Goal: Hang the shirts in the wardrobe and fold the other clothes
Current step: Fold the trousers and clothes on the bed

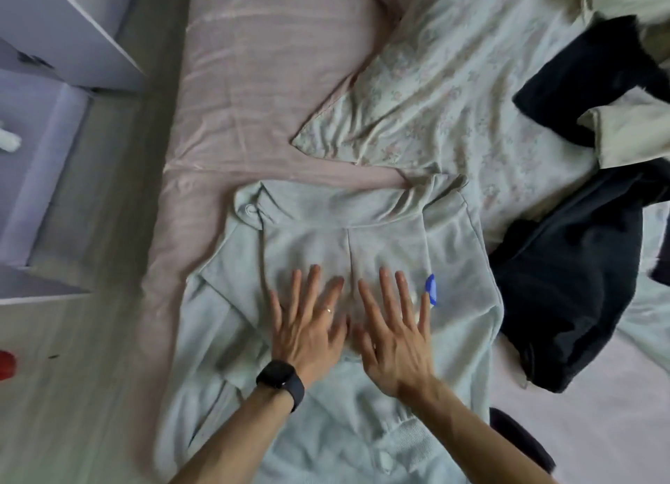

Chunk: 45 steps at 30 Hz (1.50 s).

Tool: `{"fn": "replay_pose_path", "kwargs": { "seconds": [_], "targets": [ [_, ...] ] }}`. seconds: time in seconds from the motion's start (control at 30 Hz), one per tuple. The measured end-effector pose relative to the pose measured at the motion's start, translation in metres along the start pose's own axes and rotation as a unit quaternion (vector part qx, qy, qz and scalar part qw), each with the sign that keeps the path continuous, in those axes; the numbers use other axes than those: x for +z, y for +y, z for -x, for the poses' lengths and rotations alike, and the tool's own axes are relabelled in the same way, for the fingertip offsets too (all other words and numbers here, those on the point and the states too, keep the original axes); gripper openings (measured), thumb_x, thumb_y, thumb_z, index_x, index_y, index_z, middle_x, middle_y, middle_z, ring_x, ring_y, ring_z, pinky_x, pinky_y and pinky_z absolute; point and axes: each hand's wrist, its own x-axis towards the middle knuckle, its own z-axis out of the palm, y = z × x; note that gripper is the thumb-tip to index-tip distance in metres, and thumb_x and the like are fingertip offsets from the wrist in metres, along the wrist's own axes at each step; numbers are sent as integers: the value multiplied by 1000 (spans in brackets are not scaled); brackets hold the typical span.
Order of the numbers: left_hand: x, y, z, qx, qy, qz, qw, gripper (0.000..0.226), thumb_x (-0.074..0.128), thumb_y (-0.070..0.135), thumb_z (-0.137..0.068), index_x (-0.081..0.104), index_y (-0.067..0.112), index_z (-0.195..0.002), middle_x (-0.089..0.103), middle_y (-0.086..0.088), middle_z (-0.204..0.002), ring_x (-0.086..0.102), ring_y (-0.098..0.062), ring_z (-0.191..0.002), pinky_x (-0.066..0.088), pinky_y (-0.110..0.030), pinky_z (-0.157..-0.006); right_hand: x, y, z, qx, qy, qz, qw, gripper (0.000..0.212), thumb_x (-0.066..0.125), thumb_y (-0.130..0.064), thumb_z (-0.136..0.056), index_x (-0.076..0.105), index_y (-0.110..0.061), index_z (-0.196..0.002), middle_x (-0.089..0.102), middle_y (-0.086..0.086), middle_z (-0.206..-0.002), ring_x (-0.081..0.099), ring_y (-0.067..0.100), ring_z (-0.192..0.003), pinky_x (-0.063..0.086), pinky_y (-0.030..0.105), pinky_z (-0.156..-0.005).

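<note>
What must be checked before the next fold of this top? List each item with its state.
1. Left hand and right hand flat on the top: ok, fingers straight.
2. Top fully on the bed: cannot tell, its bottom runs out of frame.
3. Cloth smooth: not ok, wrinkles near its upper edge.
4. Dark clothes clear of the top: cannot tell, they meet its right edge.
5. Blue tag tucked in: not ok, it shows beside the right hand.
</note>
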Motion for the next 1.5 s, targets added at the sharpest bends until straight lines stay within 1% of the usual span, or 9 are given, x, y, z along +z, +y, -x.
{"fn": "replay_pose_path", "kwargs": {
  "seconds": [0.13,0.3,0.4,0.7,0.9,1.03,1.17,1.27,1.5],
  "targets": [
    [43,-33,26,27,-30,-73,997,63,32,63,-93,29,44,-153,12,9,-167,15,-27,-153,13,-69,-115,41,24,35,13,-100,61,993,60,30,-57,-103,20,-39,-159,6,-1,-169,4,25,-156,22,66,-115],
    [40,7,32,-51,3,-6,999,63,31,46,-90,45,28,-149,31,-7,-161,22,-40,-149,12,-66,-114,24,15,21,14,-112,38,993,56,26,-58,-103,12,-47,-156,-13,-7,-167,-20,18,-153,-10,56,-120],
    [36,55,76,-26,19,52,998,68,41,46,-87,48,16,-148,36,-13,-158,25,-36,-148,20,-64,-114,-5,22,37,58,8,-50,997,44,47,-46,-98,50,-33,-140,30,4,-161,22,27,-150,24,50,-119],
    [36,199,129,-130,-187,157,961,118,45,88,-74,-24,33,-153,-47,-13,-149,-34,-45,-142,-25,-76,-94,-81,107,20,308,71,-234,919,78,62,-43,-94,27,-11,-155,28,14,-159,27,34,-144,26,45,-117],
    [64,228,113,-203,-207,74,954,124,53,82,-76,-34,29,-147,-47,-20,-149,-27,-58,-139,-2,-87,-97,-88,147,-23,323,-5,-294,899,80,66,-47,-87,34,-10,-151,42,7,-148,51,25,-126,46,35,-99],
    [58,228,112,-183,-223,46,957,99,56,48,-88,-13,33,-156,-31,-21,-158,-8,-55,-145,9,-81,-102,-88,148,-31,298,-11,-288,910,56,66,-41,-87,45,-16,-132,54,1,-114,56,20,-95,46,31,-76],
    [28,204,129,-183,-194,102,958,61,54,24,-89,38,24,-148,15,-10,-161,31,-43,-139,42,-53,-102,-91,121,-33,334,-19,-467,819,31,63,-18,-84,52,-14,-112,52,6,-89,44,15,-52,33,18,-39],
    [3,166,149,-264,-146,228,926,31,48,17,-93,56,15,-123,57,-6,-128,60,-31,-104,44,-32,-72,-103,82,-35,294,-8,-520,802,13,51,-8,-85,51,-16,-96,47,5,-74,38,15,-48,31,23,-47],
    [-14,21,173,-403,-46,420,812,45,45,15,-100,46,14,-145,66,-19,-121,65,-33,-94,53,-34,-79,-100,-55,-69,148,-63,-516,841,21,48,-7,-89,56,-21,-103,57,-3,-80,53,14,-68,45,28,-59]
  ]
}}
